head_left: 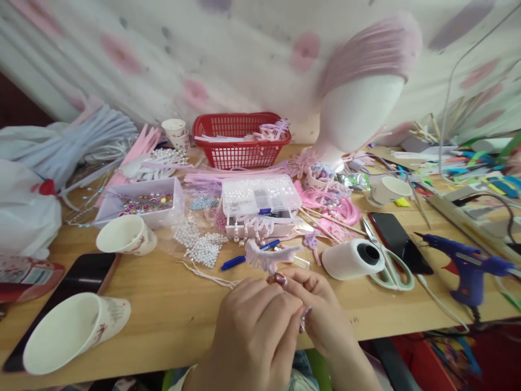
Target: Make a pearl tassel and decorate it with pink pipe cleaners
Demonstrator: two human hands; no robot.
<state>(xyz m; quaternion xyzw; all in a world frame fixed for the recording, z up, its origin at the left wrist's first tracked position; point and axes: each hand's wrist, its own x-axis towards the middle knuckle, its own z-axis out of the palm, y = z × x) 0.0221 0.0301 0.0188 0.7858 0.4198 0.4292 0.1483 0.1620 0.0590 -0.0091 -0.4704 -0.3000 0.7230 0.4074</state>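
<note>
My left hand (pixel 256 320) and my right hand (pixel 315 304) meet near the table's front edge, fingers pinched together. A pale lilac fuzzy pipe-cleaner piece (pixel 266 258), bent into a curved, fringed shape, sticks up from between the fingertips. Its lower end is hidden by my fingers. Just beyond it lie a blue pen (pixel 236 263) and some white thread ends (pixel 207 276). To the right of my hands, a spool of white thread (pixel 344 260) rests on its side beside scissors (pixel 393 271) with pale green handles.
Paper cups (pixel 116 326) and a dark phone (pixel 77 277) stand at the left. White pearl beads (pixel 199 244) lie near a clear-lidded bead box (pixel 260 195). A red basket (pixel 244 155), a foam head (pixel 358 103), another phone (pixel 401 241) and a blue glue gun (pixel 468 260) are farther out.
</note>
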